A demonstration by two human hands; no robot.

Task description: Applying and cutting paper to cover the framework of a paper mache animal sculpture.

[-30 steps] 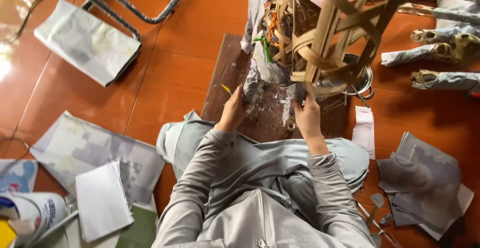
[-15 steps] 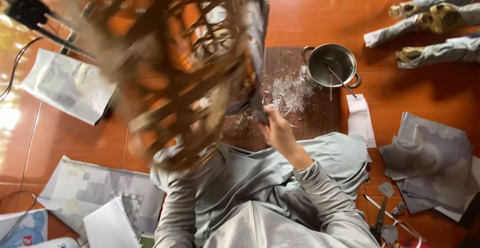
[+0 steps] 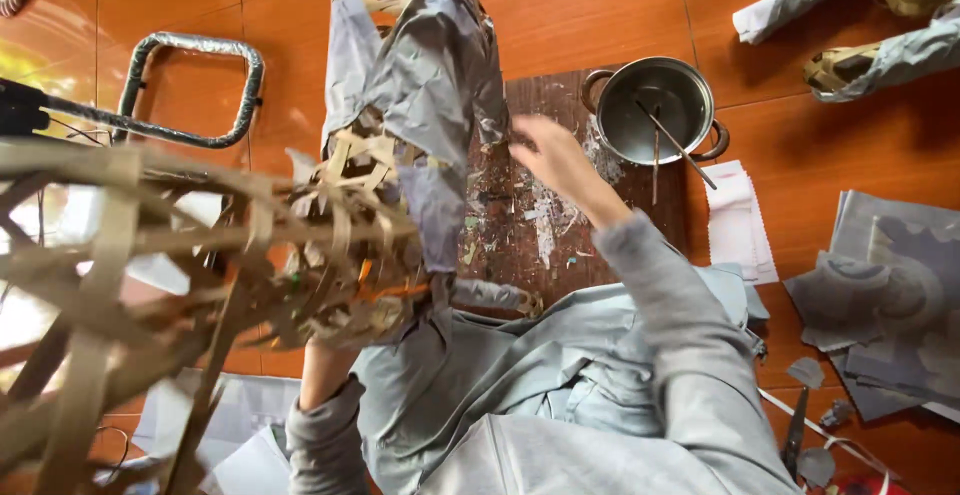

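The woven bamboo frame [image 3: 300, 245], partly papered grey, tilts above the lap, its underside held by the left hand [image 3: 325, 370], grip hidden, while the right hand [image 3: 555, 160] hovers loosely spread beside its edge, over the dark board [image 3: 520, 225] near the steel pot [image 3: 655, 105].
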